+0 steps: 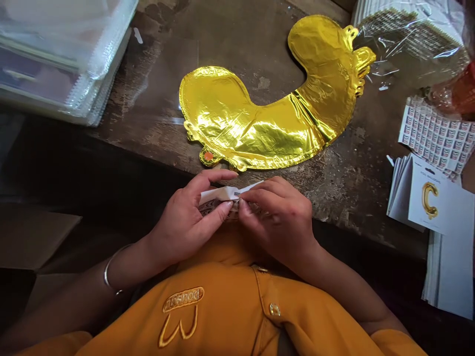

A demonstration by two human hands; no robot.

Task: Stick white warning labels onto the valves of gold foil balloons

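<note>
In front of my orange shirt, at the table's near edge, my left hand (185,217) holds a folded white sticker sheet (213,196) between thumb and fingers. Rows of small printed marks show on its underside. My right hand (280,217) is closed at the same sheet, thumb and forefinger pinching at a small printed sticker (236,194) on the bent edge. The fingertips partly cover that sticker, so I cannot see whether it has come loose. Just beyond my hands lies a flat gold C-shaped foil balloon (230,118), with an orange dot on one tab.
Clear plastic sleeves (100,64) are stacked at the left on the dark worn table (156,64). At the right lie another sticker sheet (438,131) and white balloon cards (426,198) printed with a gold C. A plastic-wrapped white stack (411,29) stands at the back right.
</note>
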